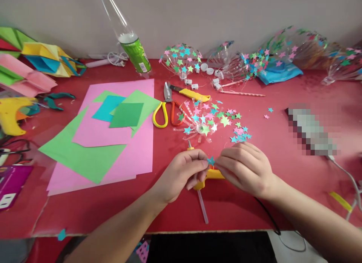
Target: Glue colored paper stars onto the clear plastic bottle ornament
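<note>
Between my two hands is a small blue paper star. My left hand pinches its left side with thumb and forefinger. The fingertips of my right hand close at its right edge, partly hidden by the curled fingers. Under both hands lies a yellow hot glue gun, its clear glue stick pointing toward me and its nozzle away. Just beyond sits a cut plastic bottle piece with splayed strips bearing pink, blue and green stars. Loose paper stars are heaped to its right.
Coloured paper sheets cover the left. Scissors and a yellow cutter lie beyond the hands. A green-labelled bottle stands by the wall, near star-covered plastic pieces. A blurred, phone-like object with a cable lies right.
</note>
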`<act>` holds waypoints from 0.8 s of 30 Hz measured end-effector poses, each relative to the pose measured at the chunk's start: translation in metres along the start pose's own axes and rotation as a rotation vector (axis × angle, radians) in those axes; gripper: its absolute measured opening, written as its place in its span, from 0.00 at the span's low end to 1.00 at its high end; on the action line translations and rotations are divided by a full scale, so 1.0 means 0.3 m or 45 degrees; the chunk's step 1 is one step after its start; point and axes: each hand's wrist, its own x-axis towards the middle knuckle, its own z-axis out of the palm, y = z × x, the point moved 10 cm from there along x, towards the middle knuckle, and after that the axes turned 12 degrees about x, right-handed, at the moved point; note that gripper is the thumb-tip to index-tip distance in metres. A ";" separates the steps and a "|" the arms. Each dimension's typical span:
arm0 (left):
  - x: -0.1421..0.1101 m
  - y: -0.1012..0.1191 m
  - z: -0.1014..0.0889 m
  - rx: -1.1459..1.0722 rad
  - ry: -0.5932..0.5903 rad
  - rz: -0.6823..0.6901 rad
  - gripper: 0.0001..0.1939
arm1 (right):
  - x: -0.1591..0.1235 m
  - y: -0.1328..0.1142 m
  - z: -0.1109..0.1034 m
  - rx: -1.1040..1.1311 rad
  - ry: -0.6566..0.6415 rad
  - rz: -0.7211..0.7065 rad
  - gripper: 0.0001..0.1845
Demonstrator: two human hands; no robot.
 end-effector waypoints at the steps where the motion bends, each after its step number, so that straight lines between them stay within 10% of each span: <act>1: 0.001 0.000 0.000 0.000 -0.002 0.001 0.09 | -0.001 0.001 0.000 -0.012 -0.003 -0.002 0.11; 13: -0.024 0.045 -0.021 0.170 0.132 0.254 0.15 | 0.076 0.109 -0.048 0.055 -0.170 0.366 0.07; 24: -0.024 0.028 -0.006 0.197 0.061 0.181 0.29 | 0.096 0.134 0.001 0.136 -0.230 0.275 0.08</act>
